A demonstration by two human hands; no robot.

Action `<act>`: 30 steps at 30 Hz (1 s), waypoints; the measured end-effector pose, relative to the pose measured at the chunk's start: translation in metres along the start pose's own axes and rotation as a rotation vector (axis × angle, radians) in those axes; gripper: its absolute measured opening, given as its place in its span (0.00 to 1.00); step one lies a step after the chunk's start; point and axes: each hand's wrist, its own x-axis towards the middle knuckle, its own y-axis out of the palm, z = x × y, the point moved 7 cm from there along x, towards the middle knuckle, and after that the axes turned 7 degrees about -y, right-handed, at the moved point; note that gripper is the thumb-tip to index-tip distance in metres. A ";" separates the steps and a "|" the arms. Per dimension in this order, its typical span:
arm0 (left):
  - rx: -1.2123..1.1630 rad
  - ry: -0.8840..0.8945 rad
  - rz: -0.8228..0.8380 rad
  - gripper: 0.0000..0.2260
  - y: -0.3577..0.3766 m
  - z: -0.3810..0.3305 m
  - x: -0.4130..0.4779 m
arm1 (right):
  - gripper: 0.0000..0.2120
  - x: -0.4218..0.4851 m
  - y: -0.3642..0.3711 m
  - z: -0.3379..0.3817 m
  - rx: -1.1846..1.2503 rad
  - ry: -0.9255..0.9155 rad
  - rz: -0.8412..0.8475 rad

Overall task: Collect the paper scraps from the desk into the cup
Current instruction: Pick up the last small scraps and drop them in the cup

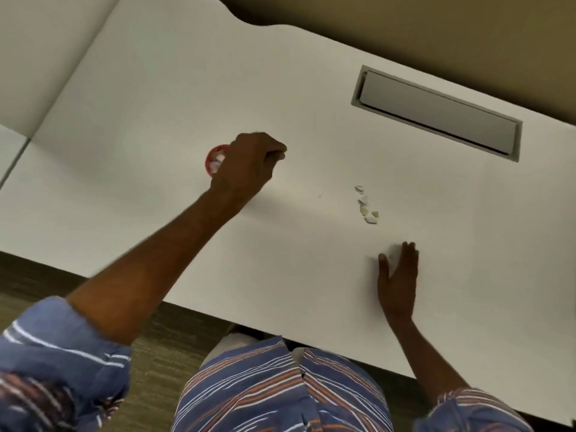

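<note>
White and almost bare, the bench (280,88) fills most of the view, with a grey hatch cover (436,112) set into its far right part and brown carpet (174,344) showing below its near edge. A small red cup (214,155) stands left of centre, pale scraps already visible inside it. The left hand (249,163) hovers right at the cup's rim, covering its right side, fingers curled in toward the palm; whether it grips a scrap or has let one fall, I cannot tell. Well to the right, a loose cluster of paper scraps (367,205) lies on the bench. Nearer the person, the right hand (397,269) rests low on the surface, fingers spread and relaxed, with one larger white scrap (393,252) between thumb and fingers, touched but not clearly pinched.

By my reading, the task is partway done: some paper is in the cup, the cluster and the larger scrap are left.

The risks look plain. The cup is small and light-looking, and the left hand crowds it, so a knock from the knuckles or wrist could tip it and spill what is collected. Scraps this small are easily flicked away by a sweeping finger, or may stick to skin and drop short of the rim. The right hand's scrap is not secured, and a hasty lift could leave it behind.
</note>
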 end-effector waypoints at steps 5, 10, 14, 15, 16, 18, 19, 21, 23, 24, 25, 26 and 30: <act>-0.101 -0.058 0.207 0.11 0.088 0.002 -0.020 | 0.34 -0.037 0.026 0.006 -0.162 -0.016 0.119; 0.077 0.004 0.450 0.22 0.179 0.001 -0.040 | 0.33 -0.003 0.041 0.039 -0.118 -0.010 0.099; 0.223 0.050 0.538 0.27 0.227 -0.007 -0.039 | 0.29 0.044 0.048 0.049 -0.146 -0.011 0.067; 0.253 0.079 0.539 0.27 0.235 -0.012 -0.039 | 0.28 0.054 0.050 0.051 -0.165 -0.035 0.071; 0.262 0.111 0.535 0.27 0.241 -0.017 -0.038 | 0.27 0.064 0.052 0.054 -0.182 -0.069 0.079; 0.230 0.171 0.521 0.28 0.249 -0.028 -0.034 | 0.30 0.076 0.054 0.061 -0.164 -0.164 0.100; 0.210 0.203 0.516 0.29 0.251 -0.033 -0.032 | 0.32 0.077 0.054 0.066 -0.141 -0.222 0.122; 0.211 0.296 0.511 0.30 0.256 -0.045 -0.028 | 0.31 0.074 0.052 0.070 -0.106 -0.343 0.191; 0.262 0.410 0.533 0.29 0.262 -0.052 -0.029 | 0.28 0.070 0.050 0.065 -0.087 -0.406 0.262; 0.293 0.464 0.548 0.27 0.265 -0.053 -0.031 | 0.27 0.069 0.046 0.062 -0.058 -0.399 0.285; 0.324 0.511 0.559 0.26 0.268 -0.053 -0.033 | 0.25 0.068 0.043 0.059 -0.046 -0.415 0.309; 0.339 0.543 0.562 0.23 0.269 -0.053 -0.035 | 0.25 0.066 0.038 0.056 -0.032 -0.450 0.315; 0.325 0.529 0.533 0.16 0.260 -0.047 -0.038 | 0.22 0.060 0.018 0.039 -0.077 -0.534 0.237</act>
